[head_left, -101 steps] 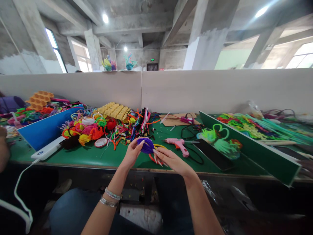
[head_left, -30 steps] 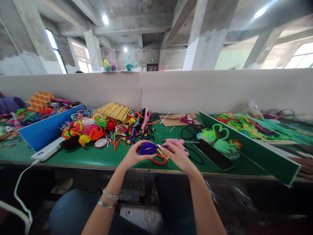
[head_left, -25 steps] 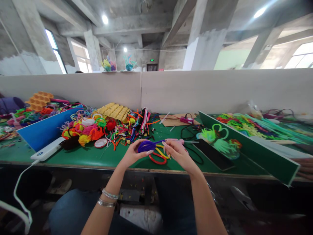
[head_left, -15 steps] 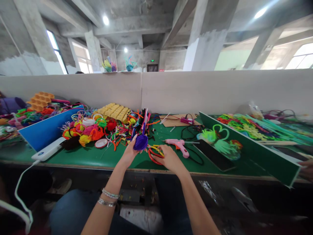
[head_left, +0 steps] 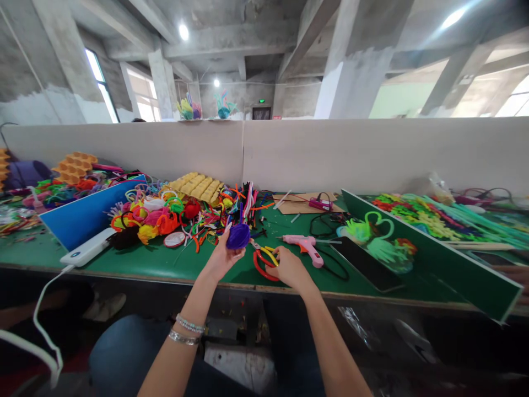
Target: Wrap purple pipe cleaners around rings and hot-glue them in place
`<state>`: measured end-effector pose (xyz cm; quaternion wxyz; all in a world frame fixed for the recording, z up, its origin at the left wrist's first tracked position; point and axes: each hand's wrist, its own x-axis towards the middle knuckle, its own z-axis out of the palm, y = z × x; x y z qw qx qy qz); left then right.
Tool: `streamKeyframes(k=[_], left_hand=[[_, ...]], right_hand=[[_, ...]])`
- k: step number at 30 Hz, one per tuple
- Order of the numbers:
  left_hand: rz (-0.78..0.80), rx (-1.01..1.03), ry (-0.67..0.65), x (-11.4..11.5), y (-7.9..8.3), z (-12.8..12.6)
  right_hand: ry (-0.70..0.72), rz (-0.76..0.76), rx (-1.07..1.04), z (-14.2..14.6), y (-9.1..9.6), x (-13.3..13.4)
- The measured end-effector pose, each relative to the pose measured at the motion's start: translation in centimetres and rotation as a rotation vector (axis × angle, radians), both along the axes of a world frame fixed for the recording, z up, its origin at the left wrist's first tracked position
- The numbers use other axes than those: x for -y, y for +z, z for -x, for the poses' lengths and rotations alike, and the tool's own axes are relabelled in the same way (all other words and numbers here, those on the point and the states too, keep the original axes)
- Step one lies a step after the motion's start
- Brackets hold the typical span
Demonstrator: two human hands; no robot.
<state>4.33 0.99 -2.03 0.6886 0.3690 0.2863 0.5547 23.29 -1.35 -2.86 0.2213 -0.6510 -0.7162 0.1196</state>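
My left hand (head_left: 221, 257) is closed around a purple pipe-cleaner coil (head_left: 238, 236), held upright just above the green table (head_left: 165, 264). A short purple end sticks up from the coil. My right hand (head_left: 289, 268) rests on the table with its fingers curled over the handles of red and yellow scissors (head_left: 264, 260), which lie flat right beside the coil. A pink glue gun (head_left: 305, 246) lies just beyond my right hand.
A heap of coloured pipe cleaners and pompoms (head_left: 173, 212) fills the table's left back. A blue board (head_left: 82, 212), a white power bank (head_left: 88, 247), a black phone (head_left: 367, 264) and a green board with a swan figure (head_left: 417, 253) lie around. A grey partition (head_left: 314, 151) closes the back.
My right hand let go of the purple strand and dropped to the scissors on the table. My left hand turned the coil upright and lifted it slightly.
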Motion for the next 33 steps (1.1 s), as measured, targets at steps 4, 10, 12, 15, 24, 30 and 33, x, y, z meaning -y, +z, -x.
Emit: streamKeyframes(k=[4, 10, 12, 15, 24, 30, 33], left_hand=[[-0.265, -0.276, 0.176, 0.3, 0.2, 0.0], [-0.583, -0.534, 0.165, 2.2, 1.8, 0.1], [-0.621, -0.599, 0.177, 2.5, 2.1, 0.1], [-0.654, -0.684, 0.192, 2.5, 1.8, 0.0], [-0.680, -0.909, 0.133, 1.3, -0.2, 0.5], [-0.693, -0.911, 0.098, 1.1, -0.9, 1.0], [-0.689, -0.927, 0.094, 1.1, -1.4, 1.3]], right_hand=[[0.032, -0.032, -0.010, -0.3, 0.1, 0.0], [0.221, -0.121, -0.192, -1.0, 1.9, 0.8], [0.242, -0.226, -0.324, -0.6, 2.7, 1.3], [0.276, -0.346, -0.380, 0.4, 3.1, 1.6], [0.286, -0.441, -0.145, 1.8, 0.3, -0.2], [0.350, -0.356, -0.254, 1.7, 0.0, -0.7], [0.380, -0.331, -0.334, 1.8, -0.8, -1.2]])
